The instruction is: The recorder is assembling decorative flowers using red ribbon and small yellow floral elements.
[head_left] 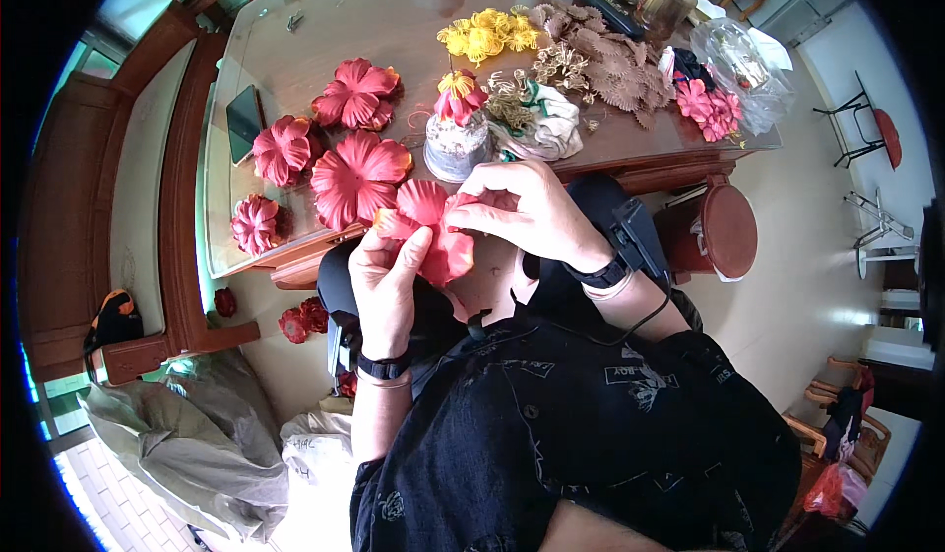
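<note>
Red artificial petals (449, 255) fan out, the left hand (386, 278) pinched closed on them. The right hand (522, 209) likewise pinches their edge.

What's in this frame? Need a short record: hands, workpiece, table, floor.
left hand: fingers pinch the red petals from the left
right hand: fingers hold their right side
workpiece: the red petals, in front of the table edge
table, left: four red flowers, phone
table, middle: grey base, red-and-yellow flower atop it
table, far: yellow pieces, brown pieces, jar
floor: red bin at right
</note>
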Demonstrator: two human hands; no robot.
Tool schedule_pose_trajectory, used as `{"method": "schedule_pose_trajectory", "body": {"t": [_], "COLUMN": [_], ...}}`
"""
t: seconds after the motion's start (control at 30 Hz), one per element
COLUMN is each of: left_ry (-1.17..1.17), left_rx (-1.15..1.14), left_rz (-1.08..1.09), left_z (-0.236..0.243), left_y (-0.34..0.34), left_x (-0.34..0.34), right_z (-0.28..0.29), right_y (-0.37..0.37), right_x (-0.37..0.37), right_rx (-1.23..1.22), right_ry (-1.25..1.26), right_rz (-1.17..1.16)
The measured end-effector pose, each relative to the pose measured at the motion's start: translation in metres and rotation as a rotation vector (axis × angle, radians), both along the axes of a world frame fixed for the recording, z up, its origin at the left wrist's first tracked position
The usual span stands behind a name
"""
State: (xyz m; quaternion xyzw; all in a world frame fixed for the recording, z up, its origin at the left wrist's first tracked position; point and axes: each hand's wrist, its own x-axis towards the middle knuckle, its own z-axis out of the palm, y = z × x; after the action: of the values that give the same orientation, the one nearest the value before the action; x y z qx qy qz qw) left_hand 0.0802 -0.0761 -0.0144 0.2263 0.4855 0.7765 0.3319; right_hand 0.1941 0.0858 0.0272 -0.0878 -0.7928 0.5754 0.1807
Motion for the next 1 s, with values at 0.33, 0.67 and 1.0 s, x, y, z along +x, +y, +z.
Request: {"method": "schedule_pose_trajectory", "body": {"t": [0.33,0.67,1.0], "left_ry": [0.285,0.335,0.312], "left_rx": [-0.07,-0.067,-0.043], "left_rz": [0.042,0.048,-0.083], "left_z": [0.033,0.035,0.074], "left_y": [0.021,0.037,0.072], "left_x": [-0.003,-0.005,-0.032], "right_z": [0.019,0.016,0.05], "right_y": [0.009,0.019,0.042], "right_x": [-0.001,0.002,-0.017], "right_rx": [0.14,-0.011,-0.027], "right_ry": [0.038,0.061,0.07], "right_rz": [-0.121,-0.128,-0.265]}}
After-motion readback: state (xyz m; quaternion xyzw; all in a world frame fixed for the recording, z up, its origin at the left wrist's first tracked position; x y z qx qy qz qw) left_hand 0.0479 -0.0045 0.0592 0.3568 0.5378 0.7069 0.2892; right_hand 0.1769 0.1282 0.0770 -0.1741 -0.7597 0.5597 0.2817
